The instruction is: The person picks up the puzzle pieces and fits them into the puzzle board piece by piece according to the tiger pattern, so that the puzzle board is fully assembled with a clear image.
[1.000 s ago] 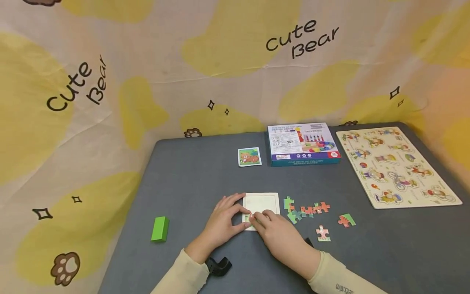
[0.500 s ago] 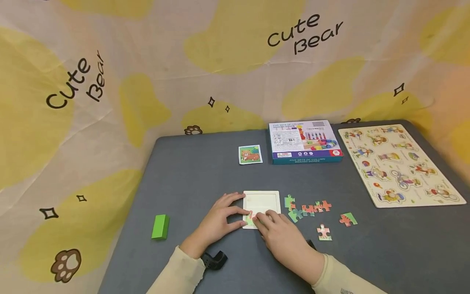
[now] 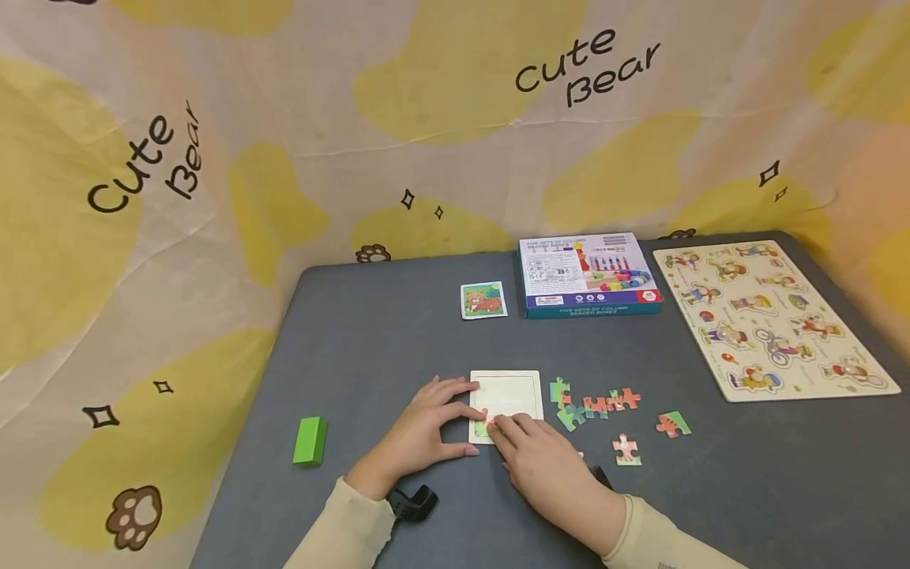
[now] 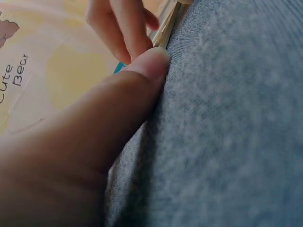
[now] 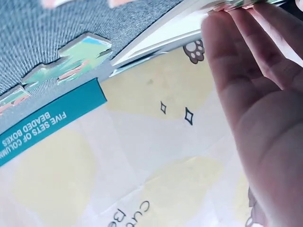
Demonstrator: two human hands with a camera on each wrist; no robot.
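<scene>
A square white puzzle frame [image 3: 506, 390] lies flat on the table. In its lower left corner is a green and pink puzzle piece [image 3: 480, 428], partly covered by fingers. My left hand [image 3: 425, 423] is spread along the frame's left side, its index finger reaching over to the piece and its thumb at the lower corner. From the right, my right hand [image 3: 542, 462] presses its fairly straight fingertips on the piece. The right wrist view shows those fingers [image 5: 225, 52] touching coloured pieces inside the frame; the right thumb is hidden.
Several loose puzzle pieces [image 3: 596, 406] lie right of the frame, with single ones [image 3: 626, 450] nearer. Behind stand a picture card [image 3: 483, 300] and a flat toy box [image 3: 590, 276]. A large picture board [image 3: 775, 320] is at the right, a green block [image 3: 310, 441] at the left.
The left hand has shifted slightly left and its thumb has moved down to the frame's lower corner. The right fingers stay on the piece, with only small movement.
</scene>
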